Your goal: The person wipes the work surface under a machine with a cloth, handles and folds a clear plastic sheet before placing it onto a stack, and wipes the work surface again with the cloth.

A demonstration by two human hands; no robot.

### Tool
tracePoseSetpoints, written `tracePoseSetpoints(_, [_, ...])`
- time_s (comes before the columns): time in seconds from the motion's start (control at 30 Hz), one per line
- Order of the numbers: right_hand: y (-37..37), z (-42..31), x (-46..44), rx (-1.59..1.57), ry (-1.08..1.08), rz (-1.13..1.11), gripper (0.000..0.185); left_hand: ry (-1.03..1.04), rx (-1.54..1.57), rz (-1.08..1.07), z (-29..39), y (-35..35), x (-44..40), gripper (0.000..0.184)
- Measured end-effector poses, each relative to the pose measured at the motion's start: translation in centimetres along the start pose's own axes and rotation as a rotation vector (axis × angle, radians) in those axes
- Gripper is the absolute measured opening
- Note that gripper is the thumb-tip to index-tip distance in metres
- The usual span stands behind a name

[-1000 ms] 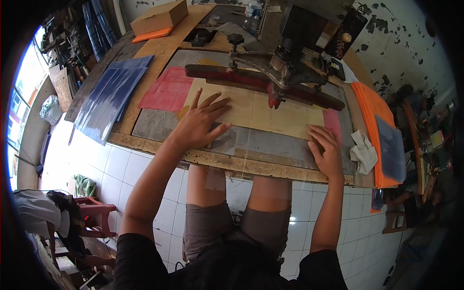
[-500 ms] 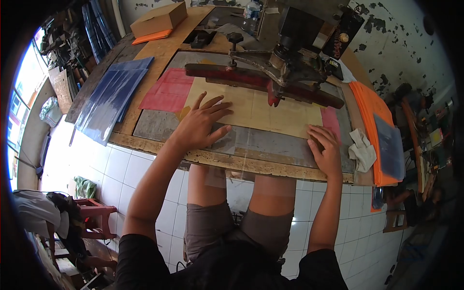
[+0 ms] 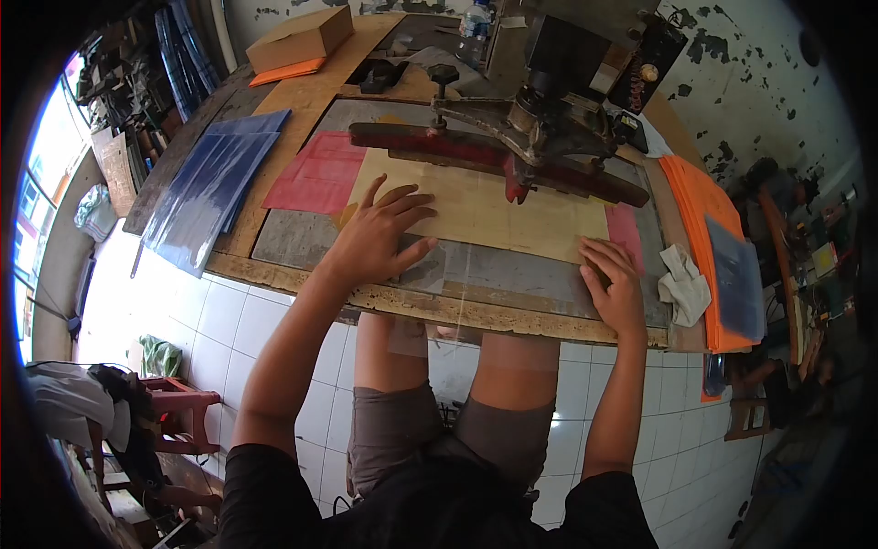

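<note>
My left hand [image 3: 380, 236] lies flat with its fingers spread at the left part of a pale yellow sheet [image 3: 494, 218]. At the sheet's right front corner rests my right hand [image 3: 615, 284], its fingers slightly bent and the thumb apart. A clear plastic sheet [image 3: 462, 297] appears to lie between my hands and hangs over the table's front edge; its outline is hard to see. Pink-red pieces [image 3: 315, 172] show at both ends of the yellow sheet. Just beyond my fingers, a press with a long dark red bar [image 3: 476, 151] spans the work, hiding the sheet's far edge.
Blue clear plastic covers [image 3: 215, 183] lie at the left. Orange sheets [image 3: 700, 220] with a clear blue piece are stacked at the right, beside a white cloth [image 3: 684, 285]. A cardboard box [image 3: 300, 38] stands at the back left, and a bottle [image 3: 476, 26] behind the press.
Both hands stay in almost the same place, with only a very slight shift of the right fingers to the left. The press bar looks unmoved.
</note>
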State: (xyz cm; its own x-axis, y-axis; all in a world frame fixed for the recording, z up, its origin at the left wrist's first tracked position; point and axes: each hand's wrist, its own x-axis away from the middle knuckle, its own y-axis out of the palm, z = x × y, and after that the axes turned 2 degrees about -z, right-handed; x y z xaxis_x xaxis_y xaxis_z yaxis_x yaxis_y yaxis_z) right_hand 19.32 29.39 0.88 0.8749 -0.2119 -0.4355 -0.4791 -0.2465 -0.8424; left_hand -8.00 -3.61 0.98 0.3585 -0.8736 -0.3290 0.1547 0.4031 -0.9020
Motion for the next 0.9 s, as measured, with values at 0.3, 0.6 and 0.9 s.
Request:
tracePoseSetpoints(0.3, [-0.01,0.04,0.05,0.008,-0.016,0.006,0.029,-0.011,-0.005,0.036,-0.31,0.37,0.10,0.054])
tracePoseSetpoints(0.6, [-0.12,0.05,0.04,0.004,-0.015,0.003,0.029,0.010,-0.005,0.058,-0.45,0.73,0.02,0.052])
tracePoseSetpoints(0.9, [0.10,0.42,0.07,-0.021,-0.002,0.000,0.030,-0.011,0.020,0.041,-0.16,0.43,0.02,0.048])
